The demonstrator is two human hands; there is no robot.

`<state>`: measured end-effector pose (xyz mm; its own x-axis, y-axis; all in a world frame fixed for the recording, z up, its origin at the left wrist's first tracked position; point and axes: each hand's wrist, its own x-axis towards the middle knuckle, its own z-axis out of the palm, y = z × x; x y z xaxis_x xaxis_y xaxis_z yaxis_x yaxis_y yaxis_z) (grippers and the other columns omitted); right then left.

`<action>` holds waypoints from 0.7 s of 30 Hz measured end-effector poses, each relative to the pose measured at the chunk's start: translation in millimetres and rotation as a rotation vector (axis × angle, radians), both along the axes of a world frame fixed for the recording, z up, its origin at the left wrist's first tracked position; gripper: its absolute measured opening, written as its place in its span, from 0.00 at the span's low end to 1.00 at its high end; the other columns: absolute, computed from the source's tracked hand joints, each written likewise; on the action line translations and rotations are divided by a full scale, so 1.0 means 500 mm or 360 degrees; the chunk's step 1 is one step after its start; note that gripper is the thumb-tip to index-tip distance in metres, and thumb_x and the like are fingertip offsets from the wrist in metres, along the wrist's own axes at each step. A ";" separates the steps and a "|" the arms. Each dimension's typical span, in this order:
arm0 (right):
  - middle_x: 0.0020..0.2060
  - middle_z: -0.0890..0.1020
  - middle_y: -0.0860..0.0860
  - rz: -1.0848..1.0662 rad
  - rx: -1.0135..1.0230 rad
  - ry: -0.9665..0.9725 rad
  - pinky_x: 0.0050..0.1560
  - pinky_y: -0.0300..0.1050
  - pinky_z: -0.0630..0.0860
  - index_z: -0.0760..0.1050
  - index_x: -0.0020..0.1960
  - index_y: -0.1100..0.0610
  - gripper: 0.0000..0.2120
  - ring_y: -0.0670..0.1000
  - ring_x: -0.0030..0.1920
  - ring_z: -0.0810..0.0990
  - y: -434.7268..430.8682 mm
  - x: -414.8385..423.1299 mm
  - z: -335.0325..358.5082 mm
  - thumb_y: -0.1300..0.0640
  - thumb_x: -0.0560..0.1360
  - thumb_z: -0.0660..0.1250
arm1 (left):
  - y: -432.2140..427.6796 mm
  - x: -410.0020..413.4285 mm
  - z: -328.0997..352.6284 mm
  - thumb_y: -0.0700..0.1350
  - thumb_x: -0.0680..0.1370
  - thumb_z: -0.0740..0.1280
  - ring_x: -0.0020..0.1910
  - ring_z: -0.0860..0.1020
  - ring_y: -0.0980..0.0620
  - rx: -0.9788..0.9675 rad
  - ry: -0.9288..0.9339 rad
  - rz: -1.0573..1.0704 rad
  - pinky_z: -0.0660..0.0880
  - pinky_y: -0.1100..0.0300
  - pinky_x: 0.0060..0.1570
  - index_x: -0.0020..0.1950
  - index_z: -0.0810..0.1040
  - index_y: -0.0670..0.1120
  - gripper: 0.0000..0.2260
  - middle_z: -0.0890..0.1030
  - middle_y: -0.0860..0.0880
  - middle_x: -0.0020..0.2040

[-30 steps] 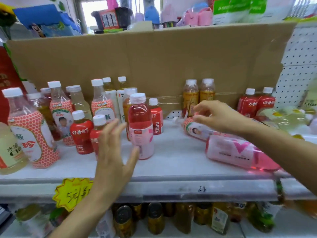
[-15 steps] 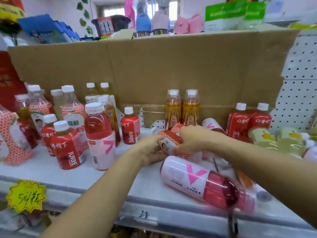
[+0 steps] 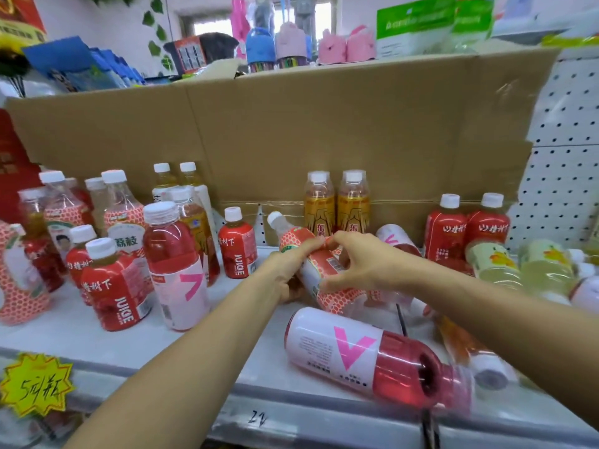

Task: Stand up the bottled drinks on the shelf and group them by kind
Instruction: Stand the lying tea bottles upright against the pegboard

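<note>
Since last look, honeycomb-label bottle [image 3: 319, 277] is tipped up, cap raised. My left hand [image 3: 288, 270] and right hand [image 3: 356, 264] both grip it. I should pivot it upright, clear of the fallen pink bottle [image 3: 340, 348].

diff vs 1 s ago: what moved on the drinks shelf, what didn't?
The left hand moved right from beside the upright pink-labelled red bottle; with the right hand it now grips the fallen orange honeycomb-patterned plastic bottle, tipping its white cap upward. The large pink-labelled bottle lying in front and the two yellow bottles stayed put.
</note>
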<state>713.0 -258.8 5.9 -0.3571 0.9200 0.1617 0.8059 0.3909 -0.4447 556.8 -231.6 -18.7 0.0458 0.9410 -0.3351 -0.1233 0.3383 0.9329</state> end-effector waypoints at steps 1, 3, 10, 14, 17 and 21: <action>0.47 0.78 0.43 -0.0014 0.0003 0.0086 0.49 0.43 0.79 0.72 0.61 0.51 0.25 0.44 0.47 0.79 -0.003 0.012 0.002 0.46 0.69 0.77 | 0.002 -0.002 -0.002 0.50 0.67 0.80 0.45 0.84 0.45 0.0129 0.0058 0.0058 0.81 0.49 0.48 0.59 0.77 0.40 0.26 0.85 0.41 0.49; 0.51 0.79 0.45 -0.0095 0.0096 0.0051 0.53 0.45 0.79 0.73 0.62 0.50 0.23 0.45 0.50 0.78 -0.011 0.047 0.008 0.45 0.71 0.75 | 0.005 -0.014 0.007 0.48 0.69 0.79 0.42 0.83 0.51 0.0452 0.0230 0.0158 0.80 0.54 0.45 0.54 0.76 0.45 0.18 0.84 0.46 0.46; 0.60 0.76 0.51 -0.0330 0.0197 -0.1168 0.48 0.46 0.73 0.63 0.69 0.52 0.39 0.53 0.58 0.76 -0.043 0.102 -0.021 0.38 0.66 0.74 | 0.035 -0.050 0.010 0.55 0.65 0.80 0.59 0.79 0.48 0.1071 0.1056 0.0346 0.77 0.46 0.60 0.64 0.70 0.51 0.33 0.78 0.50 0.60; 0.58 0.78 0.54 -0.0350 0.0359 -0.1234 0.46 0.50 0.79 0.60 0.71 0.56 0.34 0.57 0.55 0.79 -0.037 0.083 -0.039 0.53 0.70 0.70 | 0.052 -0.061 0.016 0.52 0.67 0.80 0.60 0.78 0.48 0.0971 0.0961 0.0265 0.75 0.45 0.62 0.66 0.68 0.51 0.32 0.78 0.50 0.61; 0.48 0.77 0.53 -0.0402 0.0335 -0.1166 0.39 0.46 0.71 0.62 0.69 0.59 0.30 0.58 0.49 0.81 -0.041 0.075 -0.015 0.54 0.72 0.69 | 0.055 -0.062 0.017 0.51 0.69 0.79 0.59 0.78 0.49 0.0927 0.0916 0.0192 0.74 0.46 0.60 0.66 0.67 0.52 0.31 0.77 0.53 0.58; 0.44 0.75 0.49 -0.0384 0.0315 -0.0829 0.44 0.47 0.75 0.73 0.57 0.56 0.19 0.54 0.46 0.77 -0.040 0.085 0.059 0.49 0.71 0.72 | 0.053 -0.053 0.011 0.52 0.70 0.77 0.61 0.77 0.48 0.0916 0.0872 0.0183 0.74 0.46 0.61 0.69 0.66 0.50 0.32 0.76 0.53 0.58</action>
